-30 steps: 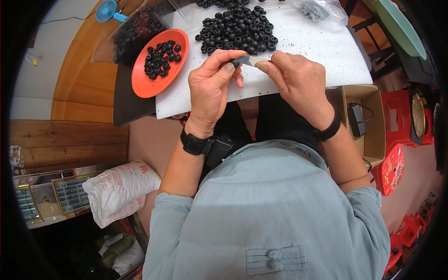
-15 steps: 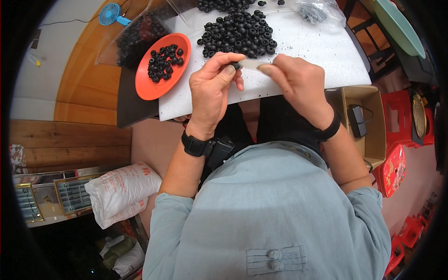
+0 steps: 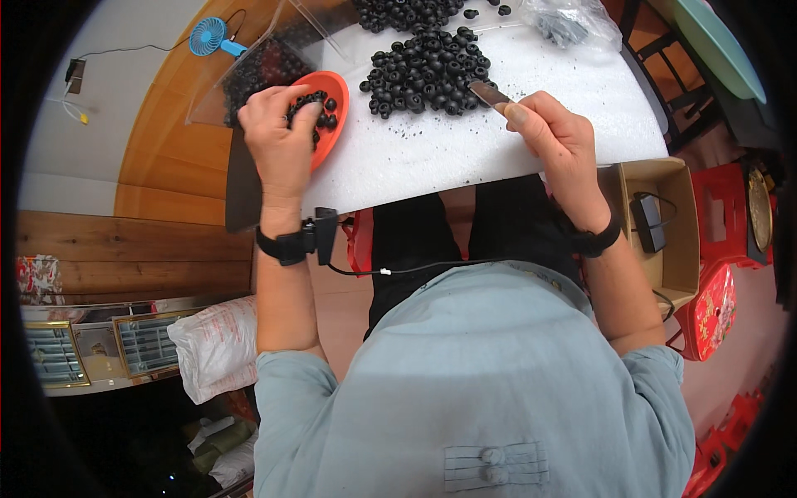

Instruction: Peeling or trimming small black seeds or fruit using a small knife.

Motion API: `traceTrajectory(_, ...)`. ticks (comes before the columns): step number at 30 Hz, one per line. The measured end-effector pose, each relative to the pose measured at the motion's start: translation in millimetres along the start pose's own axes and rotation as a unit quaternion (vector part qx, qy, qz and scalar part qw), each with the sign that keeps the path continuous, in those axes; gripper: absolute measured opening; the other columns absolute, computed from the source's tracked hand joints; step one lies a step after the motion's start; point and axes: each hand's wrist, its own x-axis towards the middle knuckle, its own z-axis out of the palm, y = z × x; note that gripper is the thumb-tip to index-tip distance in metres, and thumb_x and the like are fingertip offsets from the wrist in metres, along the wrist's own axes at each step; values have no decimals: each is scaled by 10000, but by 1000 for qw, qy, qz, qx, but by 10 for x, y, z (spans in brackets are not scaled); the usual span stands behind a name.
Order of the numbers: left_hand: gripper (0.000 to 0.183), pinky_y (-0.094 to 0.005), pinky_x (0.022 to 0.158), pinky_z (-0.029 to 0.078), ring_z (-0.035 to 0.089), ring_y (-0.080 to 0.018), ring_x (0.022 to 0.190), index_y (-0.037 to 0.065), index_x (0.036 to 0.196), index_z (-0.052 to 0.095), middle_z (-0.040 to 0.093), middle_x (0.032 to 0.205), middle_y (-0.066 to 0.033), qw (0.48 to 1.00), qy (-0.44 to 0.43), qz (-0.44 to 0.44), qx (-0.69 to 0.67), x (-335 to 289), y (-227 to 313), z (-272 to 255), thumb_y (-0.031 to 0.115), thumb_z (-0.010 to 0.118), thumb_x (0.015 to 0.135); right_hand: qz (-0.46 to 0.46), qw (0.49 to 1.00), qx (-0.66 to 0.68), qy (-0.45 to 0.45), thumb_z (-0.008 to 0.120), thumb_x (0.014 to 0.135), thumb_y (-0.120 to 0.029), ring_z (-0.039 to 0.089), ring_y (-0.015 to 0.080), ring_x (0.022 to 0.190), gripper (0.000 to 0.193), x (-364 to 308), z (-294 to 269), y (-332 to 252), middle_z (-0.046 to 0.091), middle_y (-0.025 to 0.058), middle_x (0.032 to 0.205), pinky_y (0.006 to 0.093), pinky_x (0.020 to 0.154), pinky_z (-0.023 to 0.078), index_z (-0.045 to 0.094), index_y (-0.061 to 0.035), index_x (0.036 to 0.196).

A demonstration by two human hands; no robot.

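Left hand [image 3: 278,145], black wrist band [image 3: 286,247] behind it, bent over orange-red oval dish [image 3: 339,98] of small round black beads [image 3: 326,122], at left side of counter [image 3: 242,184]; fingers curled, cannot tell whether closed on bead. Right hand [image 3: 564,149], fingers clamped on small knife [image 3: 491,94] with grey metal blade, tip at right edge of large heap of holed black beads [image 3: 423,73] on white foam sheet [image 3: 581,124]. Blue plastic fan [image 3: 208,36] beyond dish, near clear plastic box [image 3: 261,70] of dark pieces.
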Motion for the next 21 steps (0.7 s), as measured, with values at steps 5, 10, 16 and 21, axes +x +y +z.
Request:
traceTrajectory(5,164,-415,815,496,593,-296,973,69,893,750,654,935,-83,987,-45,-60,-141,33,680,375,159,837,787,-5,1000,9,1,686,1025,-334,432,72,559,343,-25,6,54,527,-7,612,259,506,327,739,-31,874)
traceTrajectory(10,165,-435,744,516,636,-295,892,44,830,733,672,873,-89,975,-120,-103,-157,27,808,571,184,814,799,-11,1000,10,-2,693,1023,-313,434,69,558,323,-38,7,22,526,-4,612,257,501,326,745,-29,878)
traceTrajectory(16,54,-389,701,506,626,-261,822,44,840,718,644,819,-73,956,-146,-40,-250,-73,690,410,17,736,796,-28,1000,-4,-1,692,1024,-291,449,76,552,304,-36,-12,21,540,13,620,262,498,345,752,-30,882)
traceTrajectory(21,84,-385,695,501,613,-248,754,18,834,708,638,781,-76,935,-100,-177,-292,-130,828,274,65,775,814,-41,999,-21,-3,691,1023,-300,475,87,550,307,-42,-11,14,574,17,643,260,505,362,754,-31,889)
